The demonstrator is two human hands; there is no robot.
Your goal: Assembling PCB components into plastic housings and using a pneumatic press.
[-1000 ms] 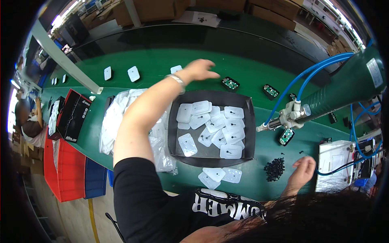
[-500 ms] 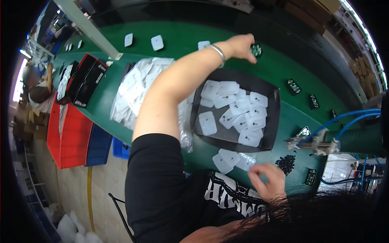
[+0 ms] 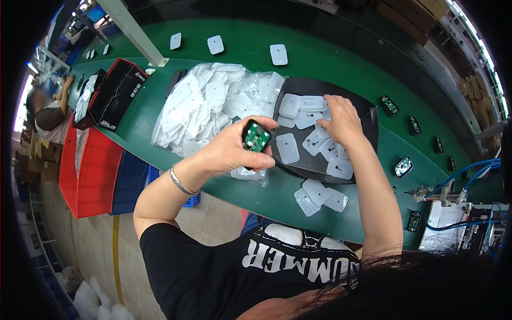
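The green bench [image 3: 234, 200] carries a clear plastic bag [image 3: 250, 85] of white covers on the left, a black tray [image 3: 369, 121] mid-scene, three loose white covers [image 3: 316, 193] nearer, and two black-cased circuit boards [image 3: 404, 167] on the right.

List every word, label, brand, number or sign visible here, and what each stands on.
Black shirt: large white lettering across the front; wording not copied.
Black box with red edges: white print and small symbols; wording not copied.
Green circuit board in the left hand: any marking is too small to read.
White plastic covers: no readable lettering.
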